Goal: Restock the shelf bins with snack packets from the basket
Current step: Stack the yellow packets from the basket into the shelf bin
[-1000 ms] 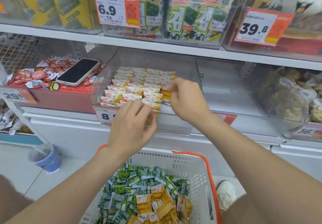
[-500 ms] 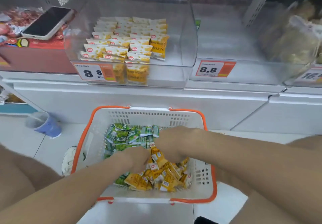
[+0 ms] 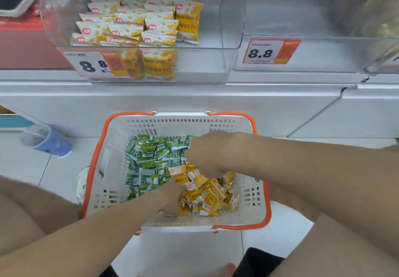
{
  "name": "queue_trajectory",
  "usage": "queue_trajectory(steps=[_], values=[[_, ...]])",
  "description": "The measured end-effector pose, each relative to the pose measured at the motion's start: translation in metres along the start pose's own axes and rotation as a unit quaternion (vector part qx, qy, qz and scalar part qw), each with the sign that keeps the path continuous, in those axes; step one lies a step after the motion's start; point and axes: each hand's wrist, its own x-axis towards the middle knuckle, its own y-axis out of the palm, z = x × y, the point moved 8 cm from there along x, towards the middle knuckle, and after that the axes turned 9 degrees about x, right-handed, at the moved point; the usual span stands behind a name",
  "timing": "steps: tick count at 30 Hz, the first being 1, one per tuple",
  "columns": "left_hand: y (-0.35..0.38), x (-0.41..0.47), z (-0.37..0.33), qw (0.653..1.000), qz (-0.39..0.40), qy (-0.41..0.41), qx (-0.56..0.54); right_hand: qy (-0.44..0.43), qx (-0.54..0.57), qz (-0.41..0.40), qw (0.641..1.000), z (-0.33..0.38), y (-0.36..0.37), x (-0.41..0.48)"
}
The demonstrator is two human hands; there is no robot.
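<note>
The snack packets were found in the basket [image 3: 254,192], which stood on the floor [image 3: 30,168]: green packets [image 3: 149,162] were heaped in its far left part and yellow packets [image 3: 207,199] in its near right part. Both hands were sunk into the yellow heap. The left hand [image 3: 170,199] was buried at the near side of the basket, its fingers hidden under the packets, so it could not be told whether anything was gripped. The right hand [image 3: 207,153] was arched over the middle of the basket with its fingers curled down among the packets; whether one was pinched there could not be made out either. The packets were judged to be light, soft, crinkly pouches, probably slippery against one another, so a loose handful might be shed while being lifted. They would best be gathered several at once in a cupped grip, or taken by the flat faces rather than the thin sealed edges. Above and beyond the basket, a clear bin [image 3: 231,17] was partly filled with rows of shelved packets [image 3: 138,22] of the yellow kind, with room left at its right side. Further right, a second bin [image 3: 302,17] was fronted by a price tag [image 3: 269,51]. The view was blurred, most packet print could not be read, and the tops of both bins were cut off by the frame edge.
</note>
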Motion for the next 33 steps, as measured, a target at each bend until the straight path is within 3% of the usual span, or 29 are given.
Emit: queue_trajectory(steps=[5, 7, 9, 12, 15, 19, 22, 25, 26, 28, 30, 33], values=[[-0.036, -0.01, 0.007, 0.986, -0.106, 0.013, -0.131, 0.001, -0.009, -0.013, 1.0, -0.002, -0.02, -0.006], [-0.071, -0.027, 0.011, 0.96, -0.163, 0.025, -0.226, 0.007, -0.001, -0.041, 0.999, -0.007, -0.036, -0.011], [-0.107, -0.05, 0.013, 0.932, -0.173, 0.056, -0.313, 0.018, 0.009, -0.083, 0.996, -0.013, -0.055, -0.017], [-0.164, -0.094, 0.021, 0.886, -0.252, 0.087, -0.38, 0.037, 0.038, -0.151, 0.987, -0.023, -0.083, -0.03], [-0.205, -0.146, 0.03, 0.853, -0.311, 0.104, -0.406, 0.068, 0.15, -0.212, 0.963, -0.041, -0.106, -0.043], [-0.239, -0.198, 0.044, 0.806, -0.355, 0.157, -0.446, 0.051, 0.363, -0.299, 0.881, -0.059, -0.129, -0.063], [-0.257, -0.222, 0.062, 0.714, -0.412, 0.176, -0.538, -0.01, 0.511, -0.34, 0.789, -0.067, -0.138, -0.072], [-0.265, -0.232, 0.07, 0.611, -0.406, 0.222, -0.643, -0.024, 0.568, -0.376, 0.732, -0.085, -0.139, -0.073], [-0.266, -0.232, 0.073, 0.599, -0.409, 0.213, -0.654, -0.028, 0.588, -0.375, 0.716, -0.088, -0.139, -0.071], [-0.266, -0.232, 0.079, 0.611, -0.423, 0.178, -0.645, -0.036, 0.601, -0.367, 0.709, -0.089, -0.138, -0.069], [-0.269, -0.232, 0.081, 0.622, -0.433, 0.161, -0.632, -0.05, 0.576, -0.372, 0.726, -0.085, -0.143, -0.069], [-0.276, -0.237, 0.086, 0.6, -0.445, 0.16, -0.645, -0.068, 0.519, -0.404, 0.75, -0.083, -0.158, -0.071]])
